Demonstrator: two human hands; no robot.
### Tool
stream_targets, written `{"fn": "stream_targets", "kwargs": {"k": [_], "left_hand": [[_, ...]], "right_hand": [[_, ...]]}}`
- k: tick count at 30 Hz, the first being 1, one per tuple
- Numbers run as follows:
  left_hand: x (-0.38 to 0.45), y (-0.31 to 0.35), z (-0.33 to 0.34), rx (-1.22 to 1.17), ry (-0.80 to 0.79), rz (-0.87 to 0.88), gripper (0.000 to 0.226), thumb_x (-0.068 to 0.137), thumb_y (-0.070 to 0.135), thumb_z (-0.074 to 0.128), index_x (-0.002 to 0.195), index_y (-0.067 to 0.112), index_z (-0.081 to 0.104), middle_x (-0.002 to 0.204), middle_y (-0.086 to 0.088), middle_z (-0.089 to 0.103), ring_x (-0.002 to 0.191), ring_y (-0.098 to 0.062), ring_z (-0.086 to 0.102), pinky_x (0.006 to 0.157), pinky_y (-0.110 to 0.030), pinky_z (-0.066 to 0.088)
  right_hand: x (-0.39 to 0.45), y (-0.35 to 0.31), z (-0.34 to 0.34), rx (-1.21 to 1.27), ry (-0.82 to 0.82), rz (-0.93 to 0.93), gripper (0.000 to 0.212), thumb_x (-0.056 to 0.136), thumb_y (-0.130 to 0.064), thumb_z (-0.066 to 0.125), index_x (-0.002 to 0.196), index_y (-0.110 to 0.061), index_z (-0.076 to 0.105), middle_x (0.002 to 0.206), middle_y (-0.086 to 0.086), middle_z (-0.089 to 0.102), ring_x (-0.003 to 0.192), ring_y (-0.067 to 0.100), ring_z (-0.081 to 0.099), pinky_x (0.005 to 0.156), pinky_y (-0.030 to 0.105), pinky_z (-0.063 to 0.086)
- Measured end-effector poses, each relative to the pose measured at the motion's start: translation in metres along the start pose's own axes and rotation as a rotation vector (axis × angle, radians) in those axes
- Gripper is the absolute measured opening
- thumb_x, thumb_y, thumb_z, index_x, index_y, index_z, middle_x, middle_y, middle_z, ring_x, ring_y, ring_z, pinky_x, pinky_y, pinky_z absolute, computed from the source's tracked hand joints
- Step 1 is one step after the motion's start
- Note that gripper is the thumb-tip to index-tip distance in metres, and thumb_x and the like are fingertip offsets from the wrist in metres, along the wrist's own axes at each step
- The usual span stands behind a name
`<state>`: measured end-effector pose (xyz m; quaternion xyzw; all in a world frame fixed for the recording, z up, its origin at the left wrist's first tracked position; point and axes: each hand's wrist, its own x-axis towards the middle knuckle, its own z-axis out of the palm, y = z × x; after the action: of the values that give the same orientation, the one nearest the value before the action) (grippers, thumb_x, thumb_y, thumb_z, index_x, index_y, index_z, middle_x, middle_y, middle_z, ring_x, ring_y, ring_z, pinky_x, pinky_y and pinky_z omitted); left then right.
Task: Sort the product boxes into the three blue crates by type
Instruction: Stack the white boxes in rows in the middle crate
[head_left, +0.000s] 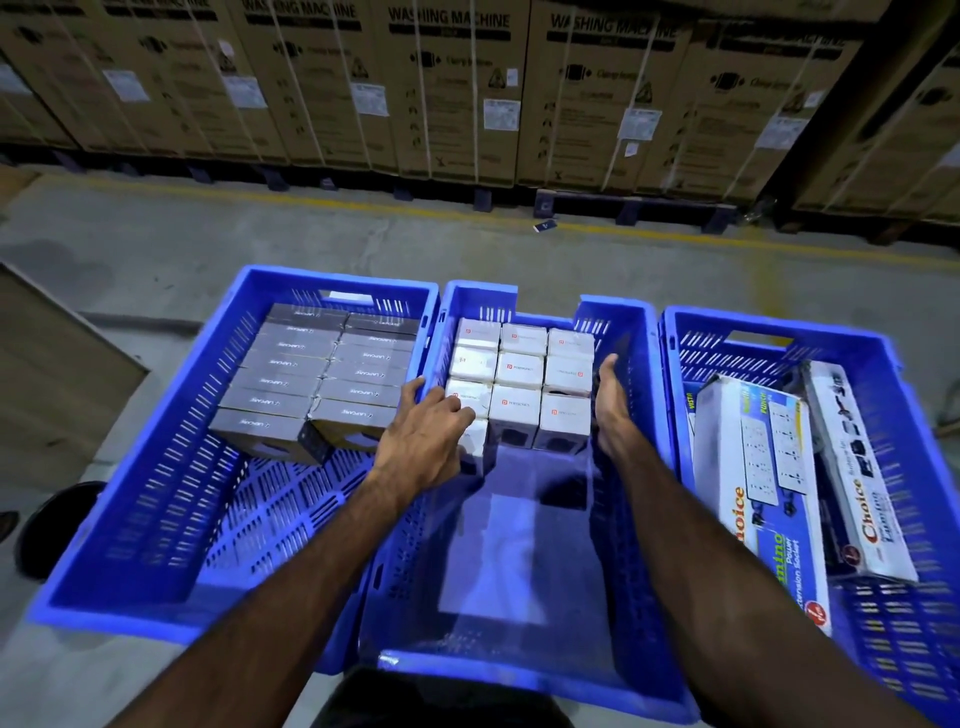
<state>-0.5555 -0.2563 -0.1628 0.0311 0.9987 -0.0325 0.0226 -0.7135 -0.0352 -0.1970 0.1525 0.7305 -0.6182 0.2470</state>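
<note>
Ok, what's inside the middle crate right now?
The middle crate holds white boxes packed in rows at the far end, the near floor bare. The left hand covers the nearest left box; anything beneath the boxes is hidden.

The near half of the middle crate is left bare, and the white boxes are packed against its far wall. The gap beside their right column is taken up by the right hand. The left crate is open at its near end behind the grey boxes. The right crate is crossed by long cartons.
</note>
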Motion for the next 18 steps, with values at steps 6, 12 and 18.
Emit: {"fn": "stream_targets", "kwargs": {"k": [6, 12, 18], "left_hand": [[0.000, 0.000, -0.001, 0.019, -0.008, 0.011, 0.029, 0.082, 0.032, 0.073, 0.109, 0.023, 0.067, 0.103, 0.002, 0.070, 0.110, -0.023, 0.059, 0.115, -0.050, 0.022], [0.000, 0.000, 0.002, 0.007, -0.002, 0.006, 0.029, 0.081, 0.035, 0.073, 0.108, 0.025, 0.068, 0.102, 0.005, 0.069, 0.108, -0.021, 0.059, 0.116, -0.048, 0.019], [0.001, 0.001, 0.000, -0.018, 0.019, 0.005, 0.034, 0.085, 0.043, 0.070, 0.113, 0.025, 0.067, 0.108, 0.004, 0.069, 0.113, -0.020, 0.058, 0.117, -0.050, 0.022]], "right_hand": [[0.013, -0.007, -0.001, -0.008, -0.015, -0.027, 0.085, 0.097, -0.076, 0.030, 0.155, -0.016, 0.042, 0.160, 0.005, 0.042, 0.151, 0.030, 0.035, 0.125, 0.048, 0.026], [0.021, -0.002, -0.014, -0.013, 0.065, -0.028, 0.072, 0.104, -0.065, 0.028, 0.131, -0.011, 0.067, 0.106, 0.001, 0.073, 0.095, 0.022, 0.068, 0.086, 0.040, 0.057], [-0.025, 0.001, -0.029, -0.065, 0.058, -0.123, 0.045, 0.105, -0.059, 0.034, 0.100, -0.027, 0.065, 0.096, -0.004, 0.067, 0.090, 0.019, 0.064, 0.075, 0.035, 0.054]]}}
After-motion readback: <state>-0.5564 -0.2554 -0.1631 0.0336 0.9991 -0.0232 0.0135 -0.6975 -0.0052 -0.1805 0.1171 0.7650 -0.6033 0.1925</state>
